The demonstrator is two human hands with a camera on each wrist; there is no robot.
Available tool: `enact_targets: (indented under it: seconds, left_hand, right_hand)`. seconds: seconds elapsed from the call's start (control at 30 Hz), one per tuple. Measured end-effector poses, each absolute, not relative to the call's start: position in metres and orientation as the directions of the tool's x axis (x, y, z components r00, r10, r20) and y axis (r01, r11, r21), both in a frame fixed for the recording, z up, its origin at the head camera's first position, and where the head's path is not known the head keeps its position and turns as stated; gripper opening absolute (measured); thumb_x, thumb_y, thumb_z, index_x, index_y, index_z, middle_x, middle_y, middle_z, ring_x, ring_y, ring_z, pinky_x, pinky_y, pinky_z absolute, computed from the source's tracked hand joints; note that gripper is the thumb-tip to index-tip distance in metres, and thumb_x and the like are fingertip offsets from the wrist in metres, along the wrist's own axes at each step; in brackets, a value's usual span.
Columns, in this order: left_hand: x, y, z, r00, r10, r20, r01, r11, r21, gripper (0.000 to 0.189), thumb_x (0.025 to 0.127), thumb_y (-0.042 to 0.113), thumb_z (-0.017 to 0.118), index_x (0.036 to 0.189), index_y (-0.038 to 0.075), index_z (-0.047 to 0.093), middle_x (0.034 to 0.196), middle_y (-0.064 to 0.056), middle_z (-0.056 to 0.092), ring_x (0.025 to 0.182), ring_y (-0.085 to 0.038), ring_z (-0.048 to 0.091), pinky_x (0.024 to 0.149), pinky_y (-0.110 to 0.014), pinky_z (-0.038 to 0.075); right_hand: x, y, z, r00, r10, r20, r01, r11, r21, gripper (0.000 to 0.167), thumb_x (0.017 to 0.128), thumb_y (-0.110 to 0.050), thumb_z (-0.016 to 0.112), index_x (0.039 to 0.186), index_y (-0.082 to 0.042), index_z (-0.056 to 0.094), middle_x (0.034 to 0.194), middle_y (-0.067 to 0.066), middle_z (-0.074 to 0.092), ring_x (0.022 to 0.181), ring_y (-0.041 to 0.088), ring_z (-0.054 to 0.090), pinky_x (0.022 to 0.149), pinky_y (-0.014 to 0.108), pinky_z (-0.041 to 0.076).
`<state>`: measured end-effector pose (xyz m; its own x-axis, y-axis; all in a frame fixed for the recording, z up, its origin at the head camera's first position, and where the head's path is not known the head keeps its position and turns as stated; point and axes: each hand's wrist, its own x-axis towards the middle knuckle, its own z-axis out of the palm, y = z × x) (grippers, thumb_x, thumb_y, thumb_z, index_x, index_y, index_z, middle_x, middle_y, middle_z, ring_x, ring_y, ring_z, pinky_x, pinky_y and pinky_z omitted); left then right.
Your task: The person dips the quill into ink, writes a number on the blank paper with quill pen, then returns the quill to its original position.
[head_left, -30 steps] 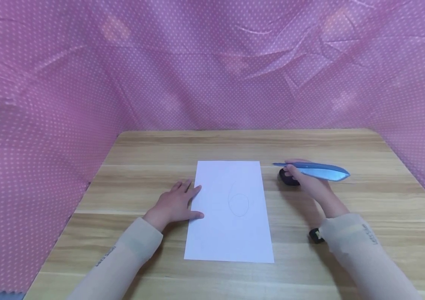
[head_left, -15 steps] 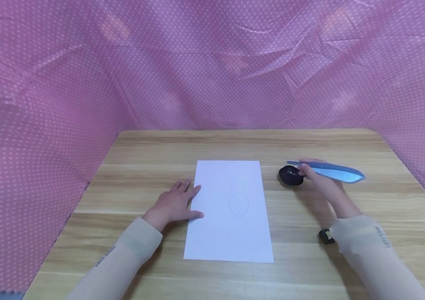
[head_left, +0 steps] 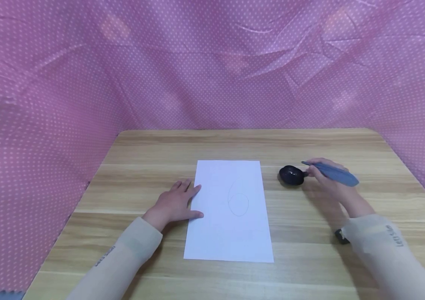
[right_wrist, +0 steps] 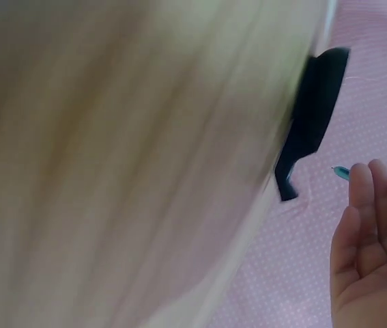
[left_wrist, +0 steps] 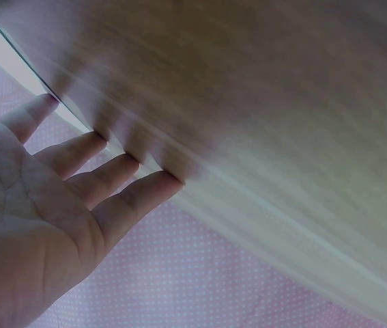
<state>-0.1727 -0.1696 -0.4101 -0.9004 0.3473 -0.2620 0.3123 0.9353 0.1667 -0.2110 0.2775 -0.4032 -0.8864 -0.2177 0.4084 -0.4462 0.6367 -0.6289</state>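
Observation:
In the head view my left hand (head_left: 175, 204) lies with fingers spread at the left edge of a white sheet of paper (head_left: 231, 241), thumb and index finger over its margin. A thin line like a "6" (head_left: 238, 216) is drawn on the sheet. My right hand (head_left: 328, 186) pinches a blue feather-shaped pen (head_left: 337, 174), its tip pointing left, raised over the table. Just left of those fingers stands a rounded black pen holder (head_left: 291, 175) with a short stem. The right wrist view shows the pen tip (right_wrist: 340, 172) apart from the holder (right_wrist: 319, 102).
A wooden table (head_left: 152, 150) extends beneath everything, its far edge against a pink dotted curtain (head_left: 212, 83) that also hangs at both sides. A small black device (head_left: 341, 236) shows at the right wrist.
My right hand has moved right with the feather pen, away from the black holder, which is now more fully visible. The feather has turned. My left hand and the paper have stayed in place.

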Motion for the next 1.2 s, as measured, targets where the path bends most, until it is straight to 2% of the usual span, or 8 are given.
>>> enact_targets:
  seconds: [0.1, 0.17, 0.27, 0.47, 0.67, 0.83, 0.97, 1.2]
  left_hand:
    - [-0.172, -0.169, -0.410, -0.900, 0.346, -0.264, 0.310, 0.936, 0.168, 0.089, 0.079, 0.068, 0.060, 0.151, 0.025, 0.030, 0.157, -0.012, 0.016, 0.141, -0.039, 0.014, 0.096, -0.061, 0.035]
    - [-0.172, -0.169, -0.410, -0.900, 0.346, -0.264, 0.309, 0.936, 0.171, 0.089, 0.079, 0.068, 0.060, 0.151, 0.025, 0.030, 0.157, -0.012, 0.015, 0.141, -0.039, 0.014, 0.096, -0.061, 0.034]
    - [-0.172, -0.170, -0.410, -0.900, 0.346, -0.264, 0.310, 0.936, 0.169, 0.089, 0.079, 0.068, 0.060, 0.151, 0.025, 0.030, 0.157, -0.012, 0.015, 0.141, -0.039, 0.014, 0.096, -0.061, 0.034]
    - [-0.172, -0.170, -0.411, -0.900, 0.345, -0.266, 0.307, 0.936, 0.175, 0.089, 0.079, 0.068, 0.060, 0.151, 0.025, 0.030, 0.157, -0.012, 0.014, 0.141, -0.039, 0.014, 0.097, -0.062, 0.033]
    - [-0.171, -0.170, -0.411, -0.901, 0.343, -0.265, 0.304, 0.936, 0.176, 0.089, 0.079, 0.068, 0.060, 0.151, 0.025, 0.030, 0.157, -0.012, 0.015, 0.141, -0.039, 0.014, 0.097, -0.062, 0.034]
    - [-0.172, -0.170, -0.410, -0.902, 0.340, -0.266, 0.303, 0.937, 0.172, 0.089, 0.079, 0.068, 0.060, 0.151, 0.025, 0.030, 0.157, -0.012, 0.015, 0.141, -0.039, 0.014, 0.096, -0.061, 0.034]
    - [-0.172, -0.170, -0.411, -0.901, 0.341, -0.267, 0.304, 0.937, 0.169, 0.090, 0.078, 0.068, 0.060, 0.151, 0.025, 0.030, 0.157, -0.012, 0.015, 0.141, -0.039, 0.014, 0.096, -0.061, 0.034]
    - [-0.172, -0.170, -0.411, -0.901, 0.342, -0.268, 0.303, 0.936, 0.176, 0.089, 0.079, 0.068, 0.060, 0.151, 0.025, 0.030, 0.157, -0.012, 0.015, 0.141, -0.039, 0.014, 0.097, -0.061, 0.034]
  right_hand:
    - [-0.211, 0.282, -0.404, -0.822, -0.267, 0.504, -0.519, 0.715, -0.468, 0.023, 0.086, 0.000, 0.068, 0.108, -0.004, 0.068, 0.094, 0.011, 0.071, 0.080, 0.019, 0.068, 0.075, 0.025, 0.050]
    - [-0.210, 0.284, -0.404, -0.836, -0.286, 0.468, -0.509, 0.724, -0.466, 0.023, 0.085, 0.001, 0.068, 0.108, -0.004, 0.068, 0.097, 0.014, 0.070, 0.079, 0.031, 0.067, 0.072, 0.038, 0.052]
    - [-0.209, 0.290, -0.405, -0.892, -0.300, 0.340, -0.443, 0.730, -0.520, 0.025, 0.087, 0.003, 0.064, 0.112, -0.005, 0.067, 0.105, 0.018, 0.068, 0.081, 0.036, 0.065, 0.071, 0.051, 0.051]
    - [-0.205, 0.303, -0.407, -0.910, -0.381, 0.164, -0.413, 0.791, -0.451, 0.041, 0.086, 0.011, 0.056, 0.121, -0.008, 0.062, 0.122, 0.026, 0.058, 0.098, 0.046, 0.059, 0.078, 0.057, 0.047]
    - [-0.200, 0.310, -0.408, -0.902, -0.426, 0.069, -0.416, 0.815, -0.404, 0.048, 0.083, 0.008, 0.061, 0.127, -0.010, 0.059, 0.127, 0.026, 0.055, 0.112, 0.051, 0.050, 0.090, 0.061, 0.038]
    - [-0.197, 0.313, -0.413, -0.866, -0.497, 0.065, -0.487, 0.806, -0.337, 0.055, 0.080, 0.003, 0.067, 0.132, -0.012, 0.056, 0.128, 0.024, 0.055, 0.114, 0.047, 0.051, 0.093, 0.060, 0.037]
    - [-0.197, 0.313, -0.419, -0.844, -0.529, 0.090, -0.529, 0.794, -0.298, 0.047, 0.086, -0.005, 0.066, 0.132, -0.013, 0.057, 0.125, 0.023, 0.058, 0.112, 0.043, 0.054, 0.092, 0.057, 0.040]
    - [-0.198, 0.313, -0.425, -0.814, -0.567, 0.125, -0.578, 0.770, -0.271, 0.046, 0.085, -0.009, 0.069, 0.129, -0.015, 0.058, 0.120, 0.020, 0.061, 0.108, 0.040, 0.057, 0.088, 0.055, 0.043]
